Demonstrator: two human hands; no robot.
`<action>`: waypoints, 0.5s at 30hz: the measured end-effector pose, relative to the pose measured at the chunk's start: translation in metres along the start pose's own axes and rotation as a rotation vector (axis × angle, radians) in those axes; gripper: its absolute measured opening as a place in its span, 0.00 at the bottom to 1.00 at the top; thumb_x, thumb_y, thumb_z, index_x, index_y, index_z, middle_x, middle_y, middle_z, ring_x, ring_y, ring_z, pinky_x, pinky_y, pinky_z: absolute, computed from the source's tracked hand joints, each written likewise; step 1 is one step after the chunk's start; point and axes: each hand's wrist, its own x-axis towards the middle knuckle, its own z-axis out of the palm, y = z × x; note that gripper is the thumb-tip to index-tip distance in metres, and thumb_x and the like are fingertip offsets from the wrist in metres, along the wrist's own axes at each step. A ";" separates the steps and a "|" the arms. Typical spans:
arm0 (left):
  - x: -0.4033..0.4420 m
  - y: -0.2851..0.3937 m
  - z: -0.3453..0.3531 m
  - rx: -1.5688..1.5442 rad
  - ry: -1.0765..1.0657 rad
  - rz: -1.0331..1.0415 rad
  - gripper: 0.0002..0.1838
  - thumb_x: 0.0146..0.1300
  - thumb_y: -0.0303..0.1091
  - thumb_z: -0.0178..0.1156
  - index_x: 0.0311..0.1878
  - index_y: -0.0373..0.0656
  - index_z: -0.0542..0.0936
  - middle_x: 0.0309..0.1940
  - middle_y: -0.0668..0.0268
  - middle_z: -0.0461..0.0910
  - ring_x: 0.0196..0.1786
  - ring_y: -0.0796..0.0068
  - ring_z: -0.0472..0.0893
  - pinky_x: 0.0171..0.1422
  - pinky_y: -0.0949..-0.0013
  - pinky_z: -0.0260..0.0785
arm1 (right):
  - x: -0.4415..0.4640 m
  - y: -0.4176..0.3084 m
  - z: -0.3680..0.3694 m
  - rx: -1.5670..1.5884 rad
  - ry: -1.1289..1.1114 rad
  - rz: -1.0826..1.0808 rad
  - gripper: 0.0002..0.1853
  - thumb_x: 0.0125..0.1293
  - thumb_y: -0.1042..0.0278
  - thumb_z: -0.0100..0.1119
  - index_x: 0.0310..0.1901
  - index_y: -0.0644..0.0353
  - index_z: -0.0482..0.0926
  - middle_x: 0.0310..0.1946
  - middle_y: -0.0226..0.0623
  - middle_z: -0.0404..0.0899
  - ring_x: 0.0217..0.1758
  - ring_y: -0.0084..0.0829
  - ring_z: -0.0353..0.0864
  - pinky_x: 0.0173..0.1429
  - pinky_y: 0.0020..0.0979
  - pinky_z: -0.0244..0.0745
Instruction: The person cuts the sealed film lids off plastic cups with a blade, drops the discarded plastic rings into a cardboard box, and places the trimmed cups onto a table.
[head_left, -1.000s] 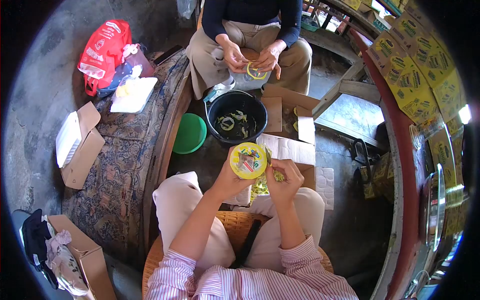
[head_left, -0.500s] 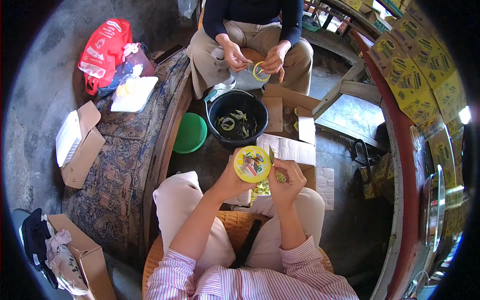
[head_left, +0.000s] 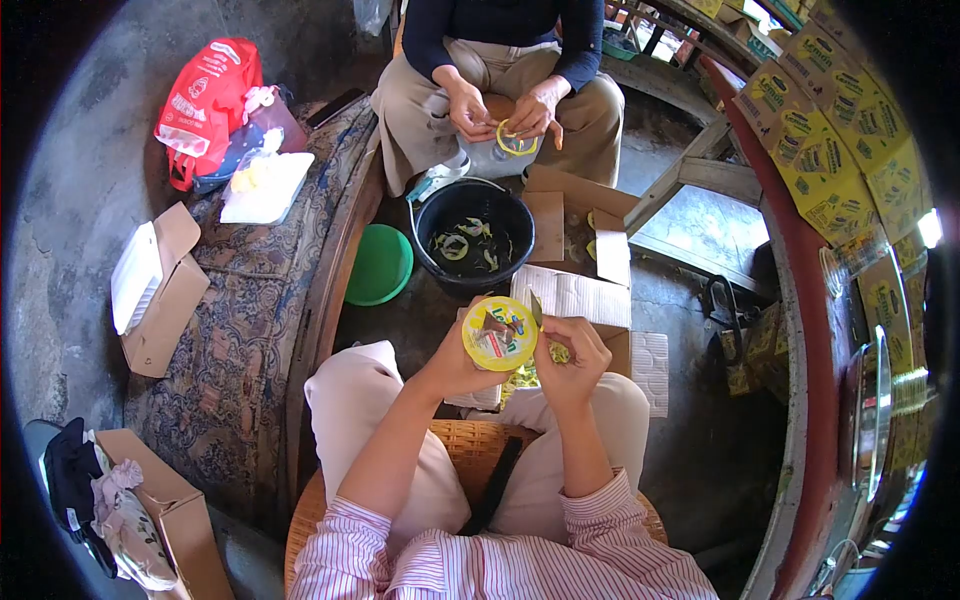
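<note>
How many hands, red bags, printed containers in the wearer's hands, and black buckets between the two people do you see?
Wearer's left hand and right hand: 2
Co-worker's hands: 2
Red bag: 1
Printed container: 1
Black bucket: 1
Total: 7

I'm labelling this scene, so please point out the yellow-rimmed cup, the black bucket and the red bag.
Yellow-rimmed cup (head_left: 500,334): head view, on its printed top.
Black bucket (head_left: 472,204): head view, on its inner wall.
Red bag (head_left: 208,98): head view, on its printed front.

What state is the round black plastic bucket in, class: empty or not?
Not empty: pale yellowish scraps, one ring-shaped, lie inside the bucket. How full, I cannot tell.
</note>
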 end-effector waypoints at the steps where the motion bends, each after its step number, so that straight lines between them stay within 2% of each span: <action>1: 0.001 0.005 0.003 0.010 0.007 -0.014 0.35 0.38 0.26 0.69 0.52 0.41 0.65 0.47 0.65 0.69 0.51 0.75 0.69 0.58 0.70 0.61 | 0.001 -0.001 0.001 0.003 0.006 0.003 0.11 0.43 0.86 0.61 0.31 0.63 0.79 0.28 0.40 0.80 0.28 0.28 0.80 0.32 0.23 0.74; 8: 0.002 0.005 0.007 -0.118 0.054 -0.107 0.35 0.41 0.25 0.70 0.54 0.42 0.64 0.47 0.67 0.69 0.52 0.76 0.69 0.59 0.70 0.62 | 0.002 -0.009 0.002 0.058 0.049 0.099 0.09 0.45 0.85 0.61 0.31 0.66 0.78 0.29 0.40 0.79 0.30 0.25 0.80 0.34 0.22 0.77; 11: 0.004 0.010 0.007 -0.083 0.103 -0.069 0.33 0.41 0.23 0.68 0.53 0.41 0.65 0.45 0.67 0.71 0.50 0.77 0.71 0.56 0.72 0.64 | 0.001 -0.009 0.003 0.079 0.067 0.110 0.09 0.45 0.86 0.61 0.31 0.66 0.78 0.29 0.39 0.78 0.30 0.25 0.80 0.35 0.22 0.77; 15: 0.005 0.009 0.006 -0.114 0.132 -0.082 0.34 0.41 0.23 0.69 0.54 0.42 0.64 0.47 0.66 0.70 0.51 0.77 0.70 0.57 0.71 0.64 | -0.002 -0.008 0.005 0.084 0.068 0.083 0.09 0.44 0.86 0.61 0.31 0.66 0.78 0.28 0.39 0.78 0.29 0.25 0.80 0.34 0.22 0.77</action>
